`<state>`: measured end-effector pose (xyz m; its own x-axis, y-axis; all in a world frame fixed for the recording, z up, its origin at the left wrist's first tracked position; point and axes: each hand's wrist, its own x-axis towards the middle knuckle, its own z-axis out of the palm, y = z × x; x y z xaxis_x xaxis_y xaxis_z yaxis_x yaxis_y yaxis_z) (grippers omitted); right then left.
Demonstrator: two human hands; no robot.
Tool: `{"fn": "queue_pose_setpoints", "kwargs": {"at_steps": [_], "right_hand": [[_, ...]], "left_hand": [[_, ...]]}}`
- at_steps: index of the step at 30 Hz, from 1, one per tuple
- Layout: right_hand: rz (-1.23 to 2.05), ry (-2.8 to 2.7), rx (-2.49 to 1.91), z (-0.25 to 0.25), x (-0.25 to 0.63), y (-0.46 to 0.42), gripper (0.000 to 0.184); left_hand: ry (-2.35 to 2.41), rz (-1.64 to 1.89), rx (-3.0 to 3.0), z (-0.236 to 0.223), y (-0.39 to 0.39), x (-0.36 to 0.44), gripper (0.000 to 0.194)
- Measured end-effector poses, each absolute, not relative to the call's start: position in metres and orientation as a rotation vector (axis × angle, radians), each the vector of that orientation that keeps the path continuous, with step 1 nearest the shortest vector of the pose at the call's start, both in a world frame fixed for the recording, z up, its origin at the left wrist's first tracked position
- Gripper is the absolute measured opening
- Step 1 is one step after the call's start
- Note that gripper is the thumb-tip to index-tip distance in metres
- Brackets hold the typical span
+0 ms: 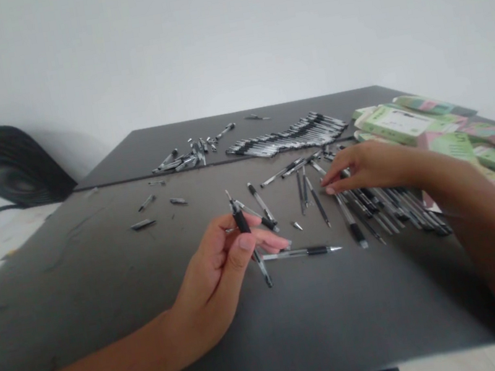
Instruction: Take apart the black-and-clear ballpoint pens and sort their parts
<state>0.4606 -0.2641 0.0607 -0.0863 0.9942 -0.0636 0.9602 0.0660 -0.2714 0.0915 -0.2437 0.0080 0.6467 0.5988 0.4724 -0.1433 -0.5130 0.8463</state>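
My left hand is shut on a clear ballpoint pen with a black grip, which stands tilted between thumb and fingers. Its fingertips reach another pen on the dark grey tabletop. A loose pen lies just beyond them. My right hand hangs low over a scattered group of pens, its fingertips at a pen. Nothing shows gripped in it. A dense row of pens lies beneath and beyond that hand, partly hidden by it.
A long heap of pens and a smaller pile of pen parts lie on the far table section. Several loose pen parts sit left of centre. Green-and-white boxes are stacked at the right. A black chair back stands at the left.
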Motion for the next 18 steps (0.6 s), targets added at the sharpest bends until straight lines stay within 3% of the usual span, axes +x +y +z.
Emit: {"fn": "queue_pose_setpoints", "kwargs": {"at_steps": [7, 18], "right_hand": [[0.384, -2.259, -2.0, 0.058, 0.458, -0.262, 0.039], [0.131, -2.149, -2.15, 0.051, 0.468, -0.258, 0.043]], "left_hand": [[0.425, 0.882, 1.865, 0.007, -0.247, 0.088, 0.016], [0.461, 0.856, 1.862, 0.008, -0.247, 0.089, 0.02]]}}
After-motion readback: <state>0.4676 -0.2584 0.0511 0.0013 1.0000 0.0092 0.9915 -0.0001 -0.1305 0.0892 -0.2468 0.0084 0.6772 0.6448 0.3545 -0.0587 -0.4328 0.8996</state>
